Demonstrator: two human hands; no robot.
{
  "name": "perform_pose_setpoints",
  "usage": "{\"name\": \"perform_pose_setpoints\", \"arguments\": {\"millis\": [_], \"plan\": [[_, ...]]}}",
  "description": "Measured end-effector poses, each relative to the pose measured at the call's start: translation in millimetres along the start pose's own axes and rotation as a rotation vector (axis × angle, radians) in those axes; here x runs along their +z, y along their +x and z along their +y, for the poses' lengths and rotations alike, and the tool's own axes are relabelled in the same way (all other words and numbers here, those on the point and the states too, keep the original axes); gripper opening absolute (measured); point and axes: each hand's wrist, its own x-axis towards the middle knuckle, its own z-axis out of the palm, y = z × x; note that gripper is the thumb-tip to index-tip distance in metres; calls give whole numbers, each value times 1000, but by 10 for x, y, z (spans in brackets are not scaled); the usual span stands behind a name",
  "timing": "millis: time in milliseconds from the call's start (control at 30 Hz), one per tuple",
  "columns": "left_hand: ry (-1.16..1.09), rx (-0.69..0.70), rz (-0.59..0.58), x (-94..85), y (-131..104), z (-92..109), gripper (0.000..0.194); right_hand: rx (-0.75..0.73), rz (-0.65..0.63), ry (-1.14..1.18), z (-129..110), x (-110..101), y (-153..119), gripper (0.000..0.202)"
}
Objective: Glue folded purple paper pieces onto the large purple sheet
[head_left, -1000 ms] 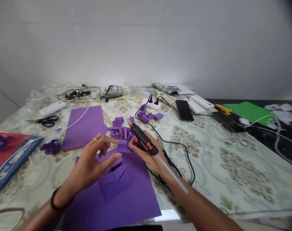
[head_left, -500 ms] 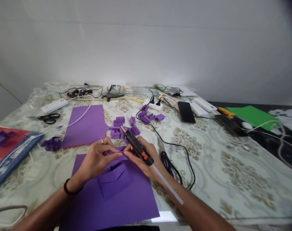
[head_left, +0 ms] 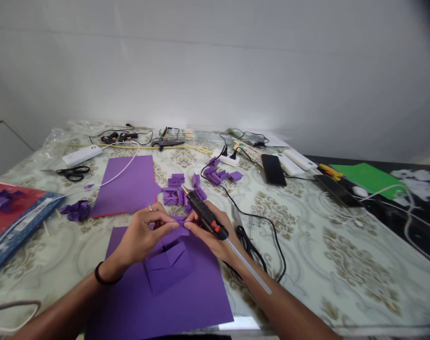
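Note:
My left hand (head_left: 144, 233) pinches a small folded purple paper piece (head_left: 179, 226) between thumb and forefinger. The same piece is pinched from its right side by my right hand (head_left: 215, 233), which also carries a black glue gun (head_left: 206, 212), its tip pointing up and left and a clear glue stick out of its back. Under both hands lies a large purple sheet (head_left: 179, 307), with a folded purple paper form (head_left: 168, 267) on top. Beyond the hands are several small folded purple pieces (head_left: 171, 196).
Black scissors (head_left: 250, 245) and the gun's cord lie right of my right hand. A second purple sheet (head_left: 124, 186), crumpled paper (head_left: 76, 211) and more scissors (head_left: 74, 173) are at left. Behind are a power strip (head_left: 228, 158) and a phone (head_left: 273, 170).
My fingertips have moved slightly apart along the small purple piece, showing more of it. The glue gun has shifted slightly right with my right hand.

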Motion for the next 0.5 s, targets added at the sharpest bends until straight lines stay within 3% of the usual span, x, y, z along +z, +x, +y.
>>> {"name": "perform_pose_setpoints", "arguments": {"millis": [267,500], "plan": [[110,98,-21,37,0,-62,10,-23,3,-35,39,-6,3,21],[104,187,-30,27,6,-61,16,34,113,41,97,-72,59,27]]}}
